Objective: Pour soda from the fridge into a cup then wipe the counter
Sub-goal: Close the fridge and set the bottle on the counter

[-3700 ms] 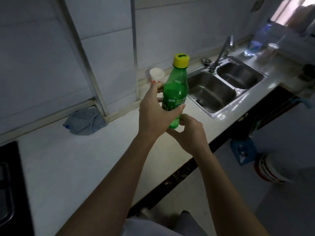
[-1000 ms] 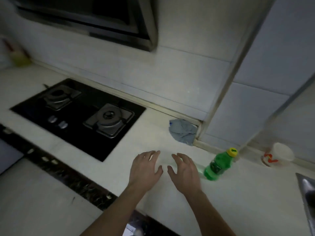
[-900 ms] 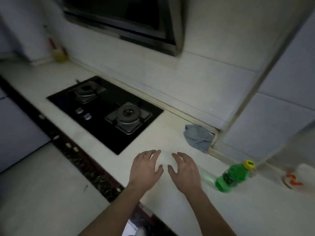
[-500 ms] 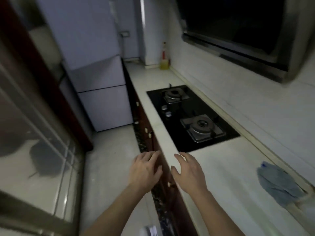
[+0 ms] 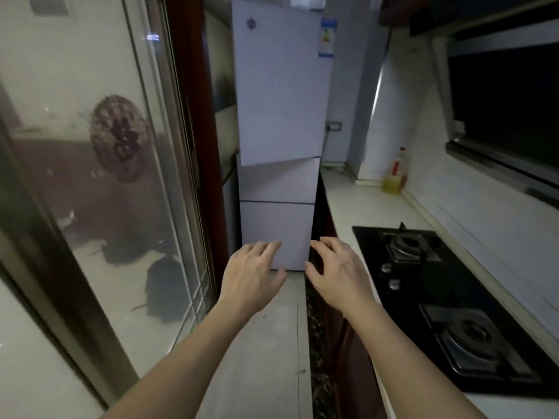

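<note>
Both hands were held out in front of the person, palms down and side by side with a gap between them, over the floor of a narrow kitchen. The left hand (image 5: 252,275) had its fingers (image 5: 266,247) spread loosely and held nothing; the right hand (image 5: 338,273) was the same, its fingers (image 5: 325,244) slightly curled and empty, hanging just left of the near edge of the bench (image 5: 360,207). The fridge (image 5: 279,131) stood at the far end of the aisle, straight ahead of the hands and well apart from them, white and tall, with all its doors shut and a sticker (image 5: 328,37) near the top right of the upper door. The bench ran along the right side from near to far, its far end meeting the fridge's right side. A black gas hob (image 5: 423,297) with two burners was set into the bench to the right of the right hand. Farther along, against the right-hand wall, a bottle (image 5: 394,173) of yellow liquid with a red neck stood upright on the bench. A dark hood (image 5: 508,107) hung above the hob. On the left, a glass sliding door (image 5: 90,176) in a dark frame ran alongside the aisle. The soda and the cup were out of view.
</note>
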`<state>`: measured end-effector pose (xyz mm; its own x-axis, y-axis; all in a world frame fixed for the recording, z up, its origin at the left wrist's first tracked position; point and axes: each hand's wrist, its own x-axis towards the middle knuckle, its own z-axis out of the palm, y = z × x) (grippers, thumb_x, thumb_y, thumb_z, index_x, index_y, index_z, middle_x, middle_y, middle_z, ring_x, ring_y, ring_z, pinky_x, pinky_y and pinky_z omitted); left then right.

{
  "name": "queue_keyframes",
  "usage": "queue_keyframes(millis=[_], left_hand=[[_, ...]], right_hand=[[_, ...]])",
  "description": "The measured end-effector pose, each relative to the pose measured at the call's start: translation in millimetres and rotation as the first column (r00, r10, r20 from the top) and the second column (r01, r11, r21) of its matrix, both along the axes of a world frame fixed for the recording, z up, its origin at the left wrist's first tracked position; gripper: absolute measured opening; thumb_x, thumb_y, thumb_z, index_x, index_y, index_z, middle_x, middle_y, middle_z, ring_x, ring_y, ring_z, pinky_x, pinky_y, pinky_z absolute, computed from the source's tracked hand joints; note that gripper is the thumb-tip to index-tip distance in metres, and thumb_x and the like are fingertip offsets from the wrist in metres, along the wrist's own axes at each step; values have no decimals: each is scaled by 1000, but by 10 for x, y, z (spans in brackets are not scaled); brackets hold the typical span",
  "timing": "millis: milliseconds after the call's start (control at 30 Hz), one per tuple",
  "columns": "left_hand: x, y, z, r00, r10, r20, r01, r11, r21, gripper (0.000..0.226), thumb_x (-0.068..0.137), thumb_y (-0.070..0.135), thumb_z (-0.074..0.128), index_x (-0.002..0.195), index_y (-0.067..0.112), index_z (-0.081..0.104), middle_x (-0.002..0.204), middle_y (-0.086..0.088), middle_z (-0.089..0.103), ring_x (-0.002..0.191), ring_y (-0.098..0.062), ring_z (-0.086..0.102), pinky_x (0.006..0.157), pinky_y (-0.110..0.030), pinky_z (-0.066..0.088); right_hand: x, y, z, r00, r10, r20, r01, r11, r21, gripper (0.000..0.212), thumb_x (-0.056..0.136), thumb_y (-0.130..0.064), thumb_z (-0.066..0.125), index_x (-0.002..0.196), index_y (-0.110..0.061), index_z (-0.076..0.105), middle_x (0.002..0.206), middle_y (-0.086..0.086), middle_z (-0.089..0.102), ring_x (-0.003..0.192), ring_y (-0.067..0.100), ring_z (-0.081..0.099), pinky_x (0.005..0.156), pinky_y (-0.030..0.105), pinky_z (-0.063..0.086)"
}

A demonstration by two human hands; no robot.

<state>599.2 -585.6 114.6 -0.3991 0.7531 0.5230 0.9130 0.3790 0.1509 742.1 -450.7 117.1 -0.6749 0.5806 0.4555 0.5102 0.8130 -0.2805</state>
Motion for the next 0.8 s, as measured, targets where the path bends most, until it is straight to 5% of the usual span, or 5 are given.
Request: queue_keyframes(millis=[300,800], left_hand=[[-1349,724,469,998,14,-53,-7,992,124,54,87,49,46,131,20,59,116,3,67,103,-21,62,82,-35,51],[-3040,2230,797,997,-40,-70,48,992,118,50,90,46,53,134,22,55,121,5,65,106,-21,61,82,-35,53]], right_hand=[[-1325,689,561,1000,2,-17,0,995,100,52,90,-46,54,136,-21,53,136,2,53,124,21,48,103,36,40],[-2899,2130,819,999,-17,-29,20,992,121,50,93,-45,51,138,-24,49,135,-3,51,121,18,48,97,34,43]])
